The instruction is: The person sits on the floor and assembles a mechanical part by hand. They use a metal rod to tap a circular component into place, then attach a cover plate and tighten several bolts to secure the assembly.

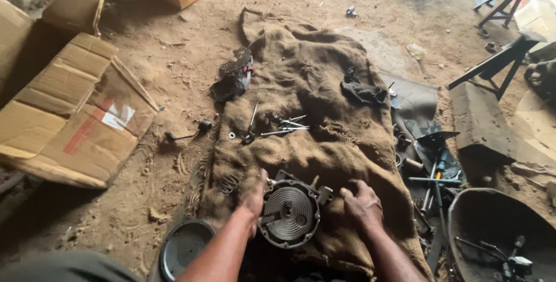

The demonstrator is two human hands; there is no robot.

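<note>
Hands (pixel 307 204), two, perhaps gripping one housing (pixel 289 212)

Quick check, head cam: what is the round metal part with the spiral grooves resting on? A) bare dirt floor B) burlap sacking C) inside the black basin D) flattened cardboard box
B: the round metal part lies on the brown burlap sacking spread over the dirt, with the left hand against its left edge and the right hand flat on the cloth beside it.
</note>
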